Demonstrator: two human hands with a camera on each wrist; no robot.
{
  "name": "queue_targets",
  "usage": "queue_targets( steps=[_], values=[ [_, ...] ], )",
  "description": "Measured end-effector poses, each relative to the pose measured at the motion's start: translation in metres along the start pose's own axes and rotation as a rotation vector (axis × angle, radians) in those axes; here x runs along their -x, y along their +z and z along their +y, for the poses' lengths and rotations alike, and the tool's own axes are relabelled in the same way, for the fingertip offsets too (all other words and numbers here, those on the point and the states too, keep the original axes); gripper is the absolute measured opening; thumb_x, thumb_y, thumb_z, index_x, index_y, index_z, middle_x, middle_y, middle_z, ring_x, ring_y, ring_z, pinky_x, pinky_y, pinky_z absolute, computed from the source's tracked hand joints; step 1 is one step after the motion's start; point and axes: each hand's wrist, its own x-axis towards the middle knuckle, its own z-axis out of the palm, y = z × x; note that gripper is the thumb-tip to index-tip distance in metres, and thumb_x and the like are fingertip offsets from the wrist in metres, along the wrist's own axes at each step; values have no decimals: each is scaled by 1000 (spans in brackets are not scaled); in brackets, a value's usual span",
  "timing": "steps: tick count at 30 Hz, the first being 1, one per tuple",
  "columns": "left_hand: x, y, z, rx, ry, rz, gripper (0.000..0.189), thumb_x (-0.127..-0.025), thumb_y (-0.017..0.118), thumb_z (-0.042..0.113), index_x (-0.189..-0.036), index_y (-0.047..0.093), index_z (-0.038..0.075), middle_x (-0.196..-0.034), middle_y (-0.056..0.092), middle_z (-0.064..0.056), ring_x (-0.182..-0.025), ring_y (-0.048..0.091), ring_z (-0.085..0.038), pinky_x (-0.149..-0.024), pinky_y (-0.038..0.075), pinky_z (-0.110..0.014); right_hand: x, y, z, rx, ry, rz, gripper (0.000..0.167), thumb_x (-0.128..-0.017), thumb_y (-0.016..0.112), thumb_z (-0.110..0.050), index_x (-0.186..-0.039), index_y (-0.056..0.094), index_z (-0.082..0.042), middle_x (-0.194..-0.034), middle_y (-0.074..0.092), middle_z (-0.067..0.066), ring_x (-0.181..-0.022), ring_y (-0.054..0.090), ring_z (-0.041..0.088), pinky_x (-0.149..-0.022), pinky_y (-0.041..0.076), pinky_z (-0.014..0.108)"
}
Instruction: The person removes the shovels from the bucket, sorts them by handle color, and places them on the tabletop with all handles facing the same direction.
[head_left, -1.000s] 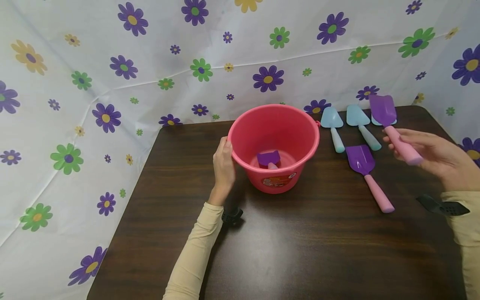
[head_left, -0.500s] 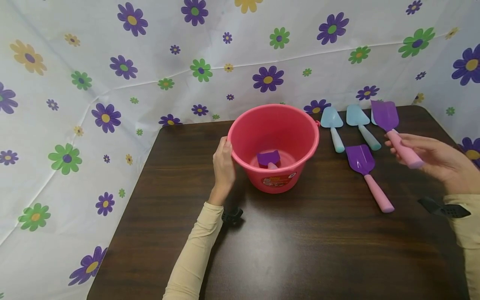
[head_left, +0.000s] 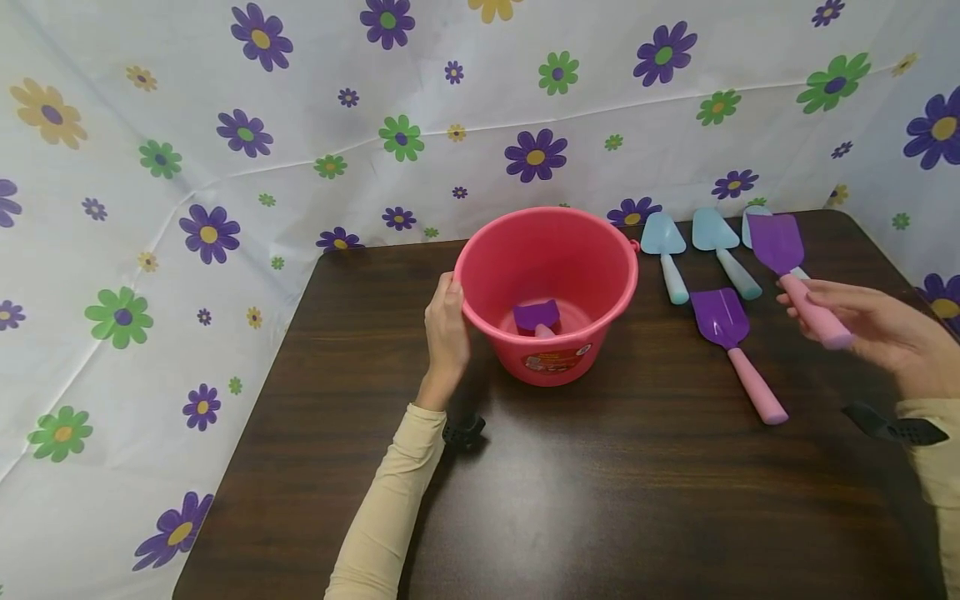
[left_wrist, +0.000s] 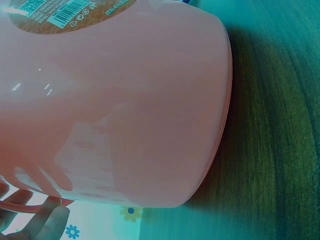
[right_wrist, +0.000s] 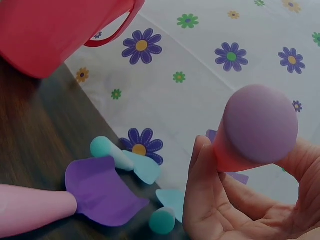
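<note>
A pink bucket (head_left: 550, 367) stands upright on the table. My left hand (head_left: 448, 329) holds its left rim, and the left wrist view has those fingers (left_wrist: 49, 220) curled at the bucket's pink handle (left_wrist: 22, 206). Inside lies a purple shovel (head_left: 537, 316), its handle partly hidden by the rim. Over the right side of the table, my right hand (head_left: 870, 321) pinches the pink handle of another purple shovel (head_left: 777, 242), blade pointing away. In the right wrist view the end of that handle (right_wrist: 260, 124) faces the camera. A third purple shovel (head_left: 722, 318) lies on the table beside it.
Two light blue trowels (head_left: 663, 234) (head_left: 716, 231) lie at the back right of the dark wooden table (head_left: 600, 500). Another light blue trowel (head_left: 750, 215) is partly covered by the held shovel. A flowered white cloth (head_left: 315, 83) hangs behind the table.
My right hand has moved slightly towards me and to the right with the shovel, uncovering more of the blue trowel behind it. My left hand and the bucket have stayed in place.
</note>
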Motion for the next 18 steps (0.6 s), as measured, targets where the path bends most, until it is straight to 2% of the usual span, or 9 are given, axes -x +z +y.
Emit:
queue_targets(
  steps=[1, 2, 7, 9, 13, 16, 18],
  values=[
    [0, 0, 0, 1, 1, 0, 58, -103, 30, 45, -119, 65, 2, -81, 62, -20, -73, 56, -23, -63, 43, -32, 1, 0, 1, 6, 2, 33, 43, -112, 34, -11, -112, 77, -9, -112, 74, 13, -99, 72, 26, -86, 60, 36],
    [0, 0, 0, -1, 2, 1, 58, -103, 30, 45, -119, 65, 2, -80, 61, -19, -73, 56, -23, -63, 43, -31, 1, -1, 1, 0, 9, 28, 43, -112, 34, -12, -112, 77, -9, -112, 74, 13, -99, 72, 27, -86, 60, 36],
    [1, 0, 0, -1, 4, 5, 59, -102, 30, 46, -119, 65, 2, -79, 59, -14, -73, 55, -22, -64, 43, -31, 3, -1, 5, 34, 23, 110, 39, -112, 39, -14, -108, 78, -10, -107, 76, 10, -96, 74, 25, -83, 61, 35],
    [1, 0, 0, 1, 2, 4, 59, -102, 30, 46, -119, 65, 2, -79, 59, -13, -73, 55, -22, -64, 43, -31, 4, -1, 5, 42, 39, 111, 40, -112, 39, -16, -108, 79, -11, -107, 77, 9, -97, 74, 24, -83, 61, 34],
    [1, 0, 0, 8, 3, -1, 60, -102, 30, 46, -120, 65, 2, -80, 60, -14, -73, 55, -22, -63, 43, -30, 6, -2, 4, 43, 69, 61, 44, -113, 36, -18, -111, 79, -11, -109, 77, 7, -99, 74, 23, -85, 61, 33],
    [1, 0, 0, 11, 8, -1, 59, -102, 30, 46, -120, 65, 1, -79, 60, -14, -71, 55, -22, -62, 43, -30, 8, -4, 4, 54, 85, -10, 50, -114, 30, -19, -115, 79, -11, -112, 77, 7, -102, 74, 22, -87, 60, 33],
    [1, 0, 0, 13, 9, -1, 59, -102, 30, 45, -120, 65, 1, -79, 60, -15, -71, 55, -22, -62, 43, -29, 8, -5, 5, 16, 99, -65, 53, -114, 26, -19, -117, 78, -10, -115, 76, 9, -104, 73, 24, -90, 59, 34]
  ],
)
